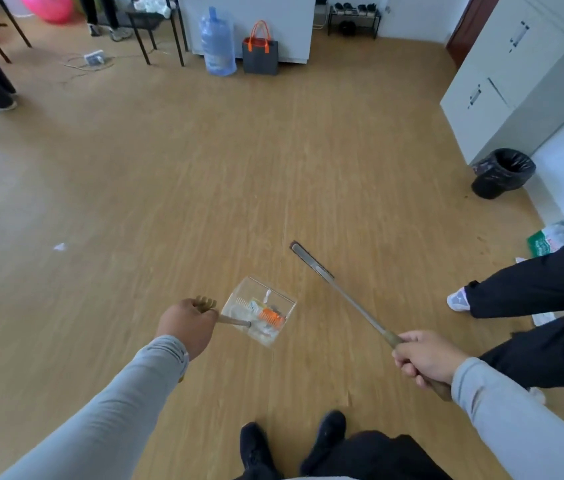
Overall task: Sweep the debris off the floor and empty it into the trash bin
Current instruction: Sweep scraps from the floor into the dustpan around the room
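White scrap of paper lies loose on the wooden floor at far left. Our left hand curls round the handle of the clear plastic dustpan, held level so the debris stays in (its contents blur together). Our right hand grips the grey metal broom, head lowered for sweeping. Well apart at right stands the black-lined trash bin; its inside is hidden.

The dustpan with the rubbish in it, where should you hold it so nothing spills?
Hold the dustpan by its long handle, reaching from behind, as the left hand does now. The handle sticks out of the closed back, so the open mouth points away and the litter stays in.
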`<action>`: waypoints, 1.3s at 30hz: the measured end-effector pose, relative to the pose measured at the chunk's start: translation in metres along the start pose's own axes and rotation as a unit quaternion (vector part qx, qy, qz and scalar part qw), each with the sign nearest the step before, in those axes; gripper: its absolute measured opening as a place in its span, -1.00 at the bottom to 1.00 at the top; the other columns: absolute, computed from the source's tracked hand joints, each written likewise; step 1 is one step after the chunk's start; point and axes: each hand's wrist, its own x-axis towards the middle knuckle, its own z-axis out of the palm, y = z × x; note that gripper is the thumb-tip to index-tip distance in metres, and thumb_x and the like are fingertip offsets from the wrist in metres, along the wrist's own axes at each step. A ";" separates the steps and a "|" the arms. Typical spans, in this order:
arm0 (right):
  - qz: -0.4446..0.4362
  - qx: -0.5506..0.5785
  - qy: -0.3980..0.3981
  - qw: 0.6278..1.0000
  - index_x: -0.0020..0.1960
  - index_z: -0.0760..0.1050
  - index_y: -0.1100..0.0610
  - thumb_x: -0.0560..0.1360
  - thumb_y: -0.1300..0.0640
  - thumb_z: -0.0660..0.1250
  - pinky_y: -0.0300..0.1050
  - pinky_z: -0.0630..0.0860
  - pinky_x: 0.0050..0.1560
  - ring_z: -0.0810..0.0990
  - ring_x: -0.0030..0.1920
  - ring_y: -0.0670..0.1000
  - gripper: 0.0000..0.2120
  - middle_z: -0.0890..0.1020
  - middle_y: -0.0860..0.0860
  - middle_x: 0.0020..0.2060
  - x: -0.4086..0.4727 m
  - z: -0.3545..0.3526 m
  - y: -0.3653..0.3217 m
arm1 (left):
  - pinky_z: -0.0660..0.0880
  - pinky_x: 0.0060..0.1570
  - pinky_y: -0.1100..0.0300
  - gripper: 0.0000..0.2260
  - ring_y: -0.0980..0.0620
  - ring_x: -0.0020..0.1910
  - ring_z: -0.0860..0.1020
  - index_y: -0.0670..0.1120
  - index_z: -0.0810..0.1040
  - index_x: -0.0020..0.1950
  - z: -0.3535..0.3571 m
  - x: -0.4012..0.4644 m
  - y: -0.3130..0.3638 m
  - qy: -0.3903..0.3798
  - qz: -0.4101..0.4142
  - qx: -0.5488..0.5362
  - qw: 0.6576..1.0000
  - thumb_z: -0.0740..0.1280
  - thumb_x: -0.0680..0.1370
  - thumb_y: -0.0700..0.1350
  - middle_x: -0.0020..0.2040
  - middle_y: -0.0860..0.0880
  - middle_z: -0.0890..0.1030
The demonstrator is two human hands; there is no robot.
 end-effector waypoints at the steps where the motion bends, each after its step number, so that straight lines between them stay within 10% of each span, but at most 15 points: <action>1: -0.002 0.005 -0.003 1.000 -0.12 0.48 0.26 0.51 0.38 0.22 -0.28 0.28 -0.60 0.32 -0.58 -0.08 -0.90 0.43 0.06 -0.48 0.005 -0.005 -0.007 | 0.45 -0.32 0.16 -0.87 -0.06 -0.32 0.57 -0.05 0.62 -0.12 0.001 0.007 0.009 0.001 0.004 0.003 1.000 0.33 0.54 -0.04 -0.29 -0.03 0.65; 23: 0.028 0.110 0.034 0.993 -0.17 0.45 0.23 0.51 0.36 0.23 -0.28 0.29 -0.58 0.32 -0.60 -0.07 -0.89 0.43 0.07 -0.48 0.175 -0.219 -0.157 | 0.51 -0.31 0.05 -0.88 -0.10 -0.40 0.51 -0.07 0.66 -0.05 0.075 0.184 0.304 0.009 0.020 -0.043 0.999 0.36 0.54 -0.08 -0.26 -0.10 0.68; 39: 0.069 0.156 0.124 0.977 -0.12 0.49 0.26 0.52 0.33 0.26 -0.27 0.33 -0.55 0.35 -0.60 -0.08 -0.94 0.45 0.06 -0.51 0.209 -0.219 -0.293 | 0.54 -0.25 0.01 -0.90 -0.08 -0.37 0.51 -0.06 0.62 -0.09 0.040 0.362 0.427 -0.087 0.089 -0.073 0.989 0.33 0.55 -0.08 -0.13 -0.16 0.72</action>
